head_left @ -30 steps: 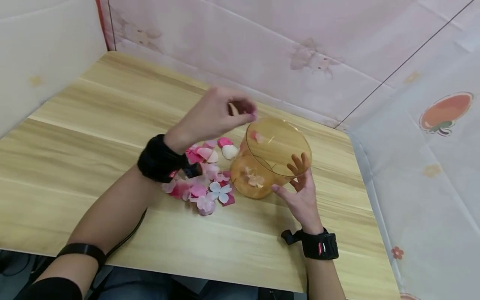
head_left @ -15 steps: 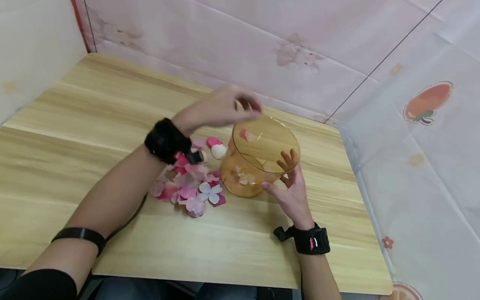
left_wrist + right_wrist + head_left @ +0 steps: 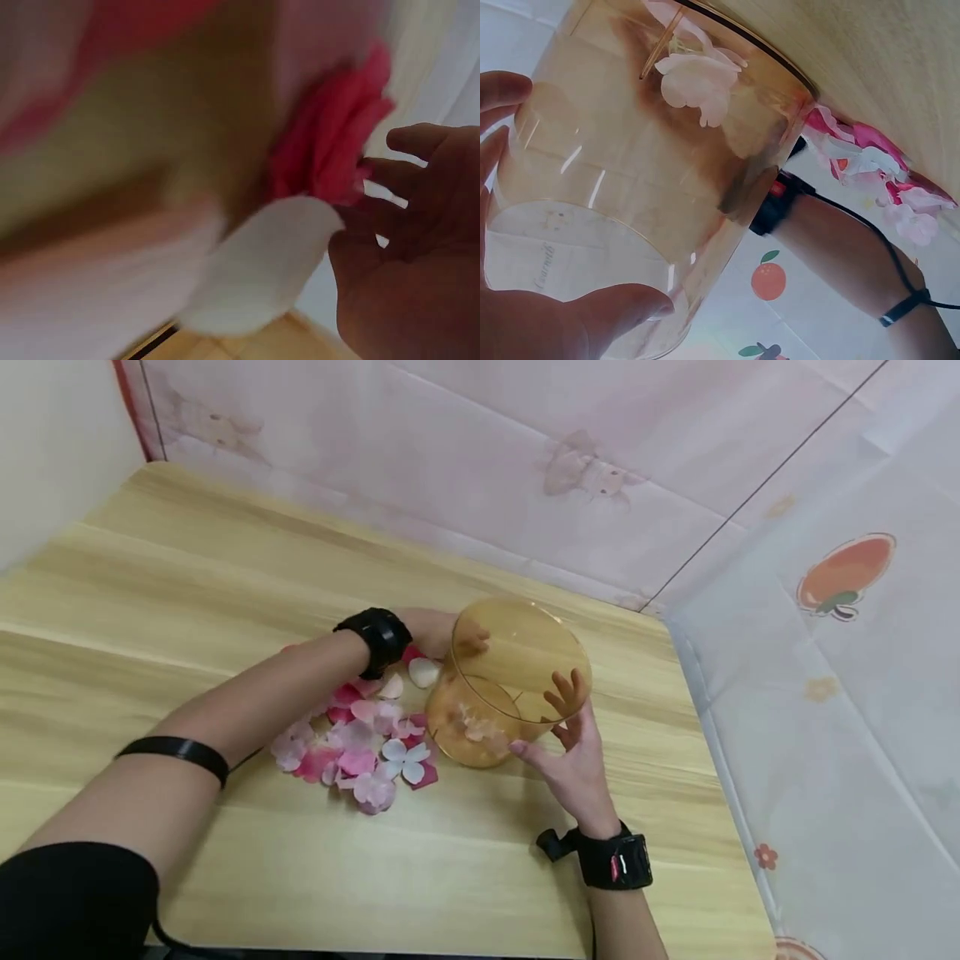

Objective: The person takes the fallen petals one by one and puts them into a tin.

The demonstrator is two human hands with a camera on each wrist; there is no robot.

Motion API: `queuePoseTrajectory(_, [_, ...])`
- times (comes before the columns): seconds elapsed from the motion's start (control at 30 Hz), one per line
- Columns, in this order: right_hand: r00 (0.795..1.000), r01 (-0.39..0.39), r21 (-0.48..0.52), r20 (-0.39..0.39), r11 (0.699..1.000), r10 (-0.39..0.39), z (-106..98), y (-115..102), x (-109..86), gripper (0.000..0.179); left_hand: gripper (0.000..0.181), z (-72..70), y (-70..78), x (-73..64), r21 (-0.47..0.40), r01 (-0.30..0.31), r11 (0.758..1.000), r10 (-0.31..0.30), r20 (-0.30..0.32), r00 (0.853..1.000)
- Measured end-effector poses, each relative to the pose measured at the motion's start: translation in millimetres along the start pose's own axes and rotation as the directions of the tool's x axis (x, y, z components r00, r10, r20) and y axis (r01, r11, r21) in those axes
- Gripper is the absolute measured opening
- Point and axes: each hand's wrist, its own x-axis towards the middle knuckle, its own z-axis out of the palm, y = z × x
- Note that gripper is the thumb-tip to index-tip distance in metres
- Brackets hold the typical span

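Note:
A clear amber glass vase (image 3: 536,635) with a wide mouth stands on the table, some petals near its base. My right hand (image 3: 566,772) holds it from the right, thumb (image 3: 630,306) on the near wall and fingers spread round the other side. Beyond the vase's left side, my left hand (image 3: 433,631) is lowered by the petals, its fingers partly seen through the glass. In the left wrist view its fingers look loosely bent beside a crumpled deep pink petal (image 3: 326,142) and a white petal (image 3: 262,266). Whether they touch a petal cannot be told.
Pink and white artificial petals (image 3: 352,739) lie in a heap left of the vase, a white flower (image 3: 405,761) among them. Pale printed cloth walls (image 3: 420,468) rise behind and to the right of the wooden table (image 3: 360,877).
My left hand has come down from above the vase's rim, where it pinched a pink petal, to the petals left of and behind the vase. The right hand keeps its hold.

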Motion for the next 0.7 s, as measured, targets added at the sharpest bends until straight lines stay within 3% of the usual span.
queuePoseTrajectory(0.1, [1.0, 0.004, 0.002, -0.008, 1.0, -0.004, -3.5, -0.3, 5.8, 0.114, 0.034, -2.5, -0.1, -24.5, 0.122, 0.007, 0.993, -0.006, -0.009, 1.0])
queuePoseTrajectory(0.2, [0.999, -0.012, -0.015, -0.033, 1.0, 0.011, -12.0, 0.7, 8.8, 0.115, 0.031, -2.4, -0.8, -53.2, 0.12, 0.057, 0.991, -0.052, -0.046, 0.998])
queuePoseTrajectory(0.3, [0.999, -0.026, -0.027, -0.039, 0.999, 0.025, -8.7, 0.5, 11.2, 0.115, 0.026, -0.2, -3.8, -97.1, 0.06, 0.129, 0.99, -0.124, -0.076, 0.989])
queuePoseTrajectory(0.4, [0.997, -0.051, -0.057, -0.062, 0.997, 0.047, -21.2, 5.5, 13.1, 0.113, 0.025, 3.2, -6.4, -107.4, -0.06, 0.156, 0.986, -0.162, -0.125, 0.979])
queuePoseTrajectory(0.5, [0.995, -0.068, -0.068, -0.075, 0.995, 0.063, -29.2, 10.8, 14.1, 0.112, 0.033, -1.0, -9.2, -112.9, -0.169, 0.204, 0.964, -0.233, -0.175, 0.956])
queuePoseTrajectory(0.57, [0.995, -0.075, -0.068, -0.077, 0.995, 0.07, -32.6, 13.5, 14.2, 0.112, 0.038, -11.1, -9.0, -116.6, -0.226, 0.227, 0.947, -0.277, -0.219, 0.936])
queuePoseTrajectory(0.7, [0.994, -0.069, -0.044, -0.09, 0.997, 0.065, -36.2, 16.4, 13.0, 0.111, 0.043, -42.1, -0.7, -127.1, -0.27, 0.234, 0.934, -0.323, -0.356, 0.877])
